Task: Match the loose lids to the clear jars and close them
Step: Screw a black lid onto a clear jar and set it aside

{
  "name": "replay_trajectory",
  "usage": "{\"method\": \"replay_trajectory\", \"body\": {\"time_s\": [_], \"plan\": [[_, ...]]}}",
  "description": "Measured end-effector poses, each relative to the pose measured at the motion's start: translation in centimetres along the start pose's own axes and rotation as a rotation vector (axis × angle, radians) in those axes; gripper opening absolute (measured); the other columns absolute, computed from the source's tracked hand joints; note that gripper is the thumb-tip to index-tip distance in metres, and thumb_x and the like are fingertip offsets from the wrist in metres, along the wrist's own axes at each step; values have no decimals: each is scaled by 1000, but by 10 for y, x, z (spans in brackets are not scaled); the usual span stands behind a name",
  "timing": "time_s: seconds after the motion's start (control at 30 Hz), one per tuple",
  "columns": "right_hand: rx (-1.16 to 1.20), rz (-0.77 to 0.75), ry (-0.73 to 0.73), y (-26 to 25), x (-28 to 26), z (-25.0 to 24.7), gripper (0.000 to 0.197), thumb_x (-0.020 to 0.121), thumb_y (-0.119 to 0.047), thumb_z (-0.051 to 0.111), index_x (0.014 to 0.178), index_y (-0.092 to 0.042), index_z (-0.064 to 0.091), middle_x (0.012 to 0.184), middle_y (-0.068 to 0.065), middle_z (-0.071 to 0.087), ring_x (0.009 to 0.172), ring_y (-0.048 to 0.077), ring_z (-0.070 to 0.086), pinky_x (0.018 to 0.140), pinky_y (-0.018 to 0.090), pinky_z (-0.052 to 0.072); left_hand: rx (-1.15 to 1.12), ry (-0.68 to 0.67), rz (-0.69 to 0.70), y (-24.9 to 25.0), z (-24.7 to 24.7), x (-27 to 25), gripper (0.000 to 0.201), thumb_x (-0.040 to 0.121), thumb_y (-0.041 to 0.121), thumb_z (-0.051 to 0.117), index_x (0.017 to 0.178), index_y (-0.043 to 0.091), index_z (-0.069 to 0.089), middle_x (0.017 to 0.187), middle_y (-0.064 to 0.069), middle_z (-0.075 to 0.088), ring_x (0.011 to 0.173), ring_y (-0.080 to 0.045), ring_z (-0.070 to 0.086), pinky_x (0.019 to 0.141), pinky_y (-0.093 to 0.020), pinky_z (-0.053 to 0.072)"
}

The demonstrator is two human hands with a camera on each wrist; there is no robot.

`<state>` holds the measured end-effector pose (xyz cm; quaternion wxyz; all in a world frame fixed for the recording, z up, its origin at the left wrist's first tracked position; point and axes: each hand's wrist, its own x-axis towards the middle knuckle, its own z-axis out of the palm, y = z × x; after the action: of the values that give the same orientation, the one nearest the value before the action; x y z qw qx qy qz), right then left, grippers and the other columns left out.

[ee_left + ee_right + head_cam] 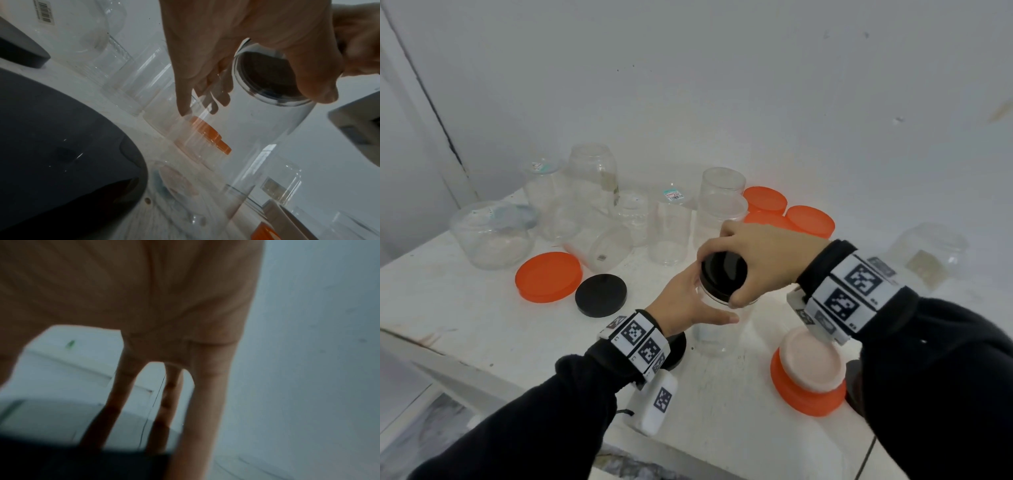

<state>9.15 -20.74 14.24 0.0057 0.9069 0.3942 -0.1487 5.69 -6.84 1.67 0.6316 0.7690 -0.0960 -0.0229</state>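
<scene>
We stand a clear jar point(717, 329) upright on the white surface point(465, 308), near its front edge. Our left hand point(685, 301) wraps the jar just under its neck, the thumb across the near side and the other fingers point(205, 91) curled round the far side, seen through the clear wall from the left wrist. Our right hand point(760, 253) comes from above and grips a black lid point(724, 272) that sits on the jar's mouth, thumb on the near rim and fingers bent over the far rim. The right wrist view is blurred, showing only long fingers point(207, 402) reaching down to a dark edge.

A second black lid point(601, 295) lies flat left of the jar, touching an orange lid point(548, 277) beside it. A third black lid point(676, 347) is partly hidden under our left wrist. By our right wrist a pale lid point(813, 358) rests on top of another orange lid point(806, 397). Three more orange lids point(810, 221) lie behind our right hand. Open clear jars point(669, 233) stand in a cluster at the back, one lying on its side point(602, 246), with a wide bowl point(491, 234) at the far left and one jar point(928, 257) apart at the right.
</scene>
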Motion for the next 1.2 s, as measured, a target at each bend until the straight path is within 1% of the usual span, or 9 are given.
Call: {"method": "replay_trajectory", "body": {"time_s": [0.2, 0.3, 0.4, 0.57, 0.73, 0.83, 0.93, 1.03, 1.2], "plan": [[-141, 200, 249, -13, 5, 15, 63, 73, -69, 57, 112, -19, 53, 81, -3, 46, 78, 19, 51, 56, 26, 38, 7, 11, -3, -1, 2, -1, 77, 59, 12, 86, 124, 26, 48, 113, 13, 62, 104, 5, 57, 83, -13, 46], [-143, 141, 51, -6, 2, 8, 70, 75, -68, 56, 133, -32, 41, 112, 1, 48, 97, 20, 51, 78, 32, 47, 18, 4, 1, 1, 2, -1, 74, 60, 10, 86, 120, 30, 49, 112, 14, 62, 103, 8, 56, 81, -7, 43], [14, -13, -170, -1, -1, -3, 78, 73, -35, 75, 138, -42, 33, 128, -4, 34, 113, 18, 43, 94, 35, 45, 42, 3, -2, 3, 1, -1, 69, 60, 8, 85, 109, 40, 48, 107, 17, 60, 99, 14, 54, 79, -3, 41], [-82, 49, 3, -7, 1, 1, 64, 69, -50, 72, 127, -38, 45, 99, -4, 42, 88, 14, 46, 63, 21, 38, 31, 28, 2, 0, 3, -2, 73, 59, 11, 87, 114, 37, 46, 110, 18, 59, 102, 13, 53, 80, -4, 41], [-184, 220, 243, -18, 6, 18, 59, 75, -68, 54, 101, -15, 54, 72, -6, 40, 66, 14, 45, 50, 25, 32, 14, 25, -11, 0, 4, -3, 78, 58, 15, 87, 125, 26, 48, 113, 12, 63, 104, 2, 58, 86, -18, 46], [-193, 220, 135, -11, 2, 16, 70, 75, -74, 48, 122, -22, 48, 96, -1, 51, 85, 19, 53, 65, 29, 44, 28, -2, -4, 3, 2, -2, 73, 59, 11, 86, 119, 32, 49, 110, 15, 63, 102, 7, 57, 82, -10, 45], [17, 33, -132, 1, -4, 2, 77, 76, -48, 70, 140, -40, 29, 126, -3, 36, 113, 20, 45, 93, 35, 45, 52, -16, -3, 4, 0, -1, 69, 61, 7, 84, 110, 39, 49, 108, 18, 61, 100, 14, 54, 79, -3, 41], [56, -19, -81, 2, -3, -2, 74, 67, -32, 78, 129, -42, 40, 114, -4, 40, 103, 17, 47, 81, 29, 47, 44, -13, -2, 3, -1, -2, 68, 60, 8, 85, 108, 39, 48, 109, 18, 60, 102, 14, 53, 81, -4, 41], [-66, 123, 140, -6, 2, 12, 60, 69, -63, 66, 107, -20, 49, 86, -2, 47, 80, 16, 50, 60, 26, 42, 4, 9, 14, 0, 2, -2, 75, 58, 7, 86, 118, 31, 49, 113, 14, 61, 103, 9, 55, 80, -5, 42]]}}
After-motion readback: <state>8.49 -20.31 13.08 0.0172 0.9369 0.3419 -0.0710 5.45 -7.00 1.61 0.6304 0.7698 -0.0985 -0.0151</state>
